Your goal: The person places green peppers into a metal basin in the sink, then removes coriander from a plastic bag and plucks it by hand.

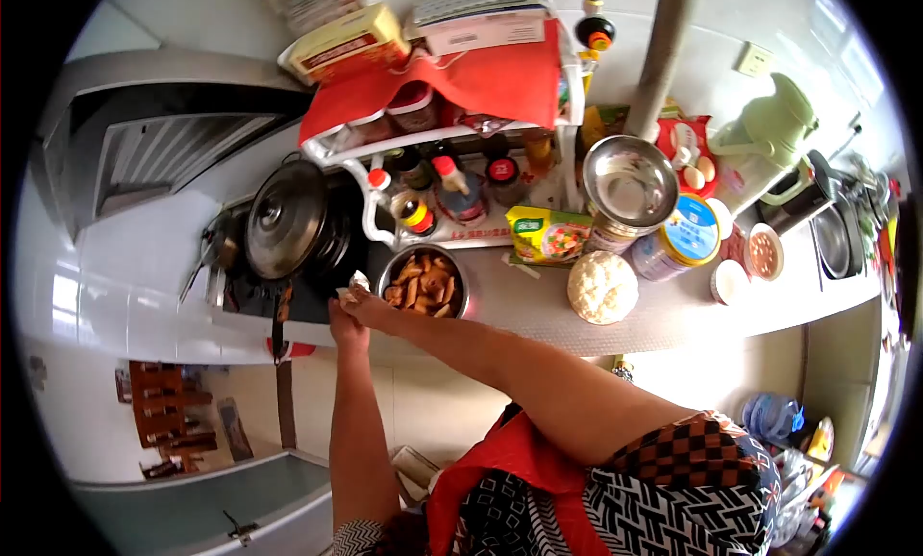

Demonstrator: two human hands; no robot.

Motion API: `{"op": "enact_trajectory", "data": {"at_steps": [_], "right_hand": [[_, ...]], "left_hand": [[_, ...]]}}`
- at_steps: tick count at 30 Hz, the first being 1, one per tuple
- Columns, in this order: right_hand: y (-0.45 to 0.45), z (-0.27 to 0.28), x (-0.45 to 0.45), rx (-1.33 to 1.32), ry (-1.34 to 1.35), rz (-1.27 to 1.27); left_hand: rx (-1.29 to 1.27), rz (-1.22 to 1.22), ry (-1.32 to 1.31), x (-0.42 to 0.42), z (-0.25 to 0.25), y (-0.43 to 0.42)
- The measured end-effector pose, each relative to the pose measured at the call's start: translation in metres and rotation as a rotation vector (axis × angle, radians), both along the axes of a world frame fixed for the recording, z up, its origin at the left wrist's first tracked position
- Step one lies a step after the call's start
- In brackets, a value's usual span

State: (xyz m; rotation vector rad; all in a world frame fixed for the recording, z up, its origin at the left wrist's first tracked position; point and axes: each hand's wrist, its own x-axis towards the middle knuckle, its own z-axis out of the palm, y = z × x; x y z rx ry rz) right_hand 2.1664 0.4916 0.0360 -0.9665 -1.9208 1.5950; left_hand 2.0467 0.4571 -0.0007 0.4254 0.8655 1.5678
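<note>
The figure shows a kitchen seen from above, with a tiled wall (125,296) and a long, speckled counter (510,316) running across the view. At the cooktop end of the counter lies the principal item, a small, crumpled white piece (359,281), at the fingers of your two hands. Your right hand (365,307) is closed on it, its forearm crossing in from the right. Your left hand (345,321) meets the right from below; its fingers are too small and covered to tell whether they also grip. The piece lies at the far side of both hands, just beside the metal bowl (464,289), which holds browned pieces of food (421,281).

Outward to the left, note the lidded pan (286,220) on the black cooktop (312,304). Beyond the bowl stands a white rack (377,220) bearing bottles (460,193) and jars, with a red cloth (433,80) draped over its upper level and boxes above. To the right, in order, are a green and yellow packet (549,237), a pale, lumpy round mass (603,288), a steel bowl (630,183), a blue-lidded tub (677,237) and a light green jug (777,123).
</note>
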Motion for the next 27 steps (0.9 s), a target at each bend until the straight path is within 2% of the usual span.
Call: {"op": "enact_trajectory", "data": {"at_steps": [1,2,3,4,5,7,8,11,14,15,17,19,21,22,25,27], "right_hand": [[0.004,0.008,0.006,0.176,-0.128,0.067],[0.008,0.016,0.012,0.368,-0.258,0.123],[0.012,0.031,0.022,0.557,-0.372,0.166],[0.015,0.005,0.009,0.544,-0.250,0.084],[0.013,0.009,0.018,0.478,-0.206,0.067],[0.007,0.020,0.034,0.354,-0.113,0.036],[0.003,0.015,0.036,0.489,-0.123,-0.026],[-0.028,0.055,0.084,-0.426,0.312,-0.199],[-0.070,0.101,0.160,-0.517,0.552,-0.203],[-0.078,0.093,0.177,-0.507,0.619,-0.204],[-0.104,0.108,0.235,-0.570,0.653,-0.304],[-0.130,0.108,0.292,-0.469,0.622,-0.407],[-0.154,0.102,0.352,-0.491,0.818,-0.499],[-0.169,0.105,0.386,-0.523,0.886,-0.541],[-0.221,0.109,0.482,-0.638,1.141,-0.726],[-0.263,0.110,0.540,-0.658,1.160,-0.892]], "left_hand": [[0.011,0.023,0.164,-0.003,0.002,0.004],[-0.044,0.056,-0.023,-0.006,0.003,0.008],[-0.050,-0.044,-0.142,-0.003,0.015,0.009],[-0.137,0.042,-0.108,0.009,0.033,0.007],[-0.225,0.127,-0.070,0.023,0.047,0.005],[-0.242,0.207,-0.030,0.039,0.051,0.004],[-0.249,0.248,-0.008,0.047,0.054,0.001],[-0.214,0.081,0.048,0.108,0.095,-0.032],[-0.044,-0.038,0.060,0.155,0.097,-0.063],[0.023,-0.075,0.071,0.176,0.094,-0.070],[0.053,-0.084,0.128,0.260,0.143,-0.098],[0.113,-0.232,0.181,0.314,0.150,-0.117],[0.148,-0.326,0.158,0.369,0.144,-0.129],[0.118,-0.314,0.132,0.405,0.150,-0.144],[0.077,-0.560,0.140,0.488,0.149,-0.181],[0.037,-0.702,0.092,0.542,0.151,-0.206]]}}
